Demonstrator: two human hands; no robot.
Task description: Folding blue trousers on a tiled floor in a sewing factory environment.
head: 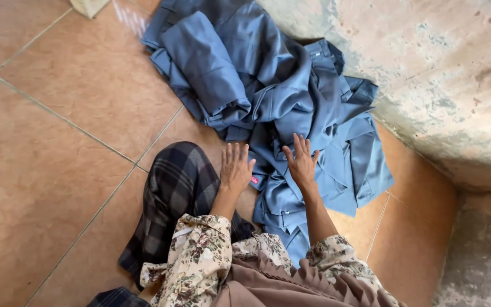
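A heap of grey-blue garments (268,85) lies on the tiled floor (58,142) against a stained wall. My left hand (235,166) reaches forward with fingers apart, hovering over the floor at the near edge of the heap, holding nothing. My right hand (302,161) lies flat with spread fingers on a blue garment (313,187) at the near side of the pile. A small red tag (254,180) shows on the cloth between my hands. Both arms wear floral sleeves.
My leg in dark plaid cloth (177,187) is folded on the floor at the left of my hands. A brown cloth (279,284) drapes over my lap. The weathered concrete wall (439,74) runs along the right.
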